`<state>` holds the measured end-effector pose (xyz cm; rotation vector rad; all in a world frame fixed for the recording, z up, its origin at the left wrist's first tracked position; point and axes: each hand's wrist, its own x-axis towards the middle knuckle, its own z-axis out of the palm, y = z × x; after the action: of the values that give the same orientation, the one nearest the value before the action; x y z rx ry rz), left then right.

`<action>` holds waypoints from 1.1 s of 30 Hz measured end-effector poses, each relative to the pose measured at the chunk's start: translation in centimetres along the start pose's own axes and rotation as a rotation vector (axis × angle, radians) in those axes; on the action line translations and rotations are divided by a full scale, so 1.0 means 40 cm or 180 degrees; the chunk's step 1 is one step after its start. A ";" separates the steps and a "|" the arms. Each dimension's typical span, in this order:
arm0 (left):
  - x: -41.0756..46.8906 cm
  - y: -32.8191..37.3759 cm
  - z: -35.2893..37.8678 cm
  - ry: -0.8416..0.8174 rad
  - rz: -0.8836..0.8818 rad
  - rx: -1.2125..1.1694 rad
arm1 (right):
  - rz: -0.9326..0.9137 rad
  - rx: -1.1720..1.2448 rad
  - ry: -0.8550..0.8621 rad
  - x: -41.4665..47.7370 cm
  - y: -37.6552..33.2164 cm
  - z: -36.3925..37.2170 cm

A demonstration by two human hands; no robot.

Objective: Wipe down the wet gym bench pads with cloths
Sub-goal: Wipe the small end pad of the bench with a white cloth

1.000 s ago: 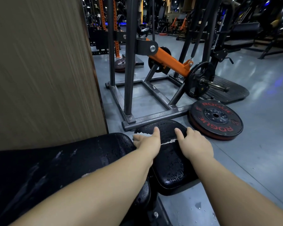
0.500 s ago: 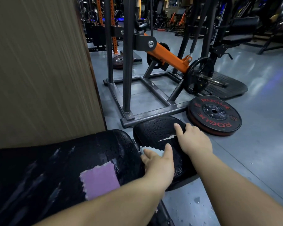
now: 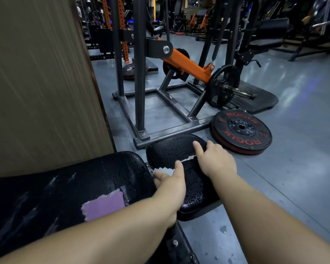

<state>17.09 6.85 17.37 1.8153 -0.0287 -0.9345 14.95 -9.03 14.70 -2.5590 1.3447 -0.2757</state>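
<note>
Cloth (image 3: 165,170) lies flat under our fingers (image 3: 179,168), which are straight and pressing down. Our left hand (image 3: 170,185) sits at seven o'clock, our right hand (image 3: 215,161) at two, on the small wet pad (image 3: 171,147). We should push hard, slowly.

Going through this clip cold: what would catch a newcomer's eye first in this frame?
Reaching in from the bottom, the left hand and right hand rest on a white cloth over the small black water-beaded seat pad at centre. Just beyond, to the right, a black weight plate with red ROGUE lettering lies on the grey floor; an orange lever arm slants across the steel frame behind.
</note>
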 end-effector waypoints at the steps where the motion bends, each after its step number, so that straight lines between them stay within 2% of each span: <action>1: -0.023 -0.020 0.007 -0.0045 -0.0035 0.0057 | 0.0005 0.0000 -0.0015 0.000 -0.001 -0.001; 5: -0.040 -0.072 0.020 -0.0013 -0.0033 -0.0165 | 0.0011 0.0039 -0.0034 -0.002 -0.001 -0.002; 12: -0.079 -0.065 0.024 -0.0021 -0.0118 -0.0502 | 0.0063 0.0066 -0.0082 0.000 0.002 0.001; 15: -0.064 -0.079 0.020 -0.0143 -0.0164 -0.1102 | -0.0028 0.0194 0.0050 -0.010 0.004 -0.006; 17: -0.066 -0.083 0.002 -0.0312 -0.0026 -0.1400 | -0.0322 0.0383 0.0404 -0.019 0.009 -0.009; 19: -0.077 -0.084 -0.022 -0.0370 -0.0107 -0.1408 | -0.0798 0.0928 0.0787 -0.046 0.006 -0.016; 21: -0.079 -0.086 -0.038 -0.0545 -0.0177 -0.1420 | -0.1334 0.1553 0.0878 -0.103 -0.004 -0.025; 23: -0.085 -0.075 -0.049 -0.0731 -0.0150 -0.1392 | -0.1939 0.1717 0.0793 -0.188 -0.018 -0.028; 25: -0.088 -0.067 -0.071 -0.0875 -0.0196 -0.1520 | -0.2413 0.1673 0.0477 -0.264 -0.033 -0.025; 28: -0.084 -0.053 -0.099 -0.1083 -0.0510 -0.1945 | -0.2668 0.1291 0.0148 -0.314 -0.045 0.007; 30: -0.085 -0.040 -0.116 -0.1257 -0.0625 -0.2010 | -0.2633 0.1021 0.0141 -0.319 -0.043 0.030; 33: -0.096 -0.024 -0.150 -0.1485 -0.0668 -0.1517 | -0.2749 0.0624 0.0310 -0.318 -0.009 0.053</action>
<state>17.68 13.63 19.72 1.1524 0.0880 -1.3686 8.69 1.94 12.09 -2.8085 0.1339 -0.6379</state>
